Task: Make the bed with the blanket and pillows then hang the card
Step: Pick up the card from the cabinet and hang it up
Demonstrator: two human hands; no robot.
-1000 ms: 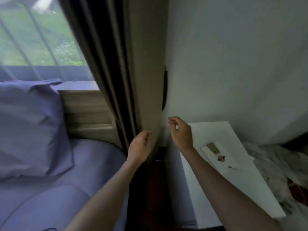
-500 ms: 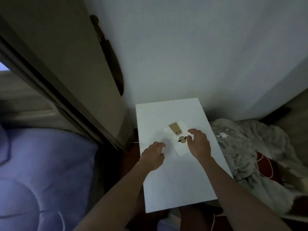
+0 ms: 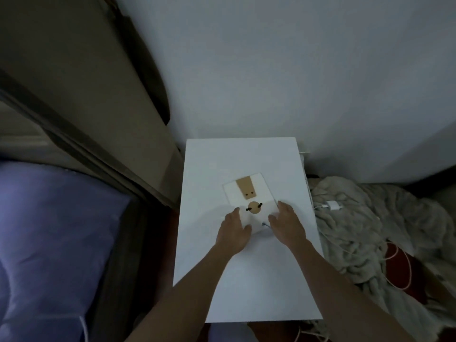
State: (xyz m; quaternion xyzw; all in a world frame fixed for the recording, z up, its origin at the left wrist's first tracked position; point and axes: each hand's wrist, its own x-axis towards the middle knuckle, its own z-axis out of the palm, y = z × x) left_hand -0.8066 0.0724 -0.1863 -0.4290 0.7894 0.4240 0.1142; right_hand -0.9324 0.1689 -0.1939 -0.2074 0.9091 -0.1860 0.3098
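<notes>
A white card (image 3: 246,193) lies flat on the white bedside table (image 3: 246,280). It carries a tan strip with two dark dots and a round wooden disc (image 3: 254,207) threaded with black cord. My left hand (image 3: 233,234) grips the card's near left corner, thumb on top. At the near right corner my right hand (image 3: 286,224) holds the edge, its thumb beside a small grey loop. The bed's purple blanket (image 3: 49,230) fills the left side. No pillow is in view.
A beige curtain (image 3: 86,95) hangs at the left between bed and table. The white wall rises just behind the table. On the floor to the right lies a fuzzy cream throw (image 3: 382,230) with a white charger (image 3: 333,206) and an orange cable (image 3: 404,267).
My view swung from the curtain and pillow down to the bedside table. Both hands left the curtain, reached over the table and closed on the card's near corners.
</notes>
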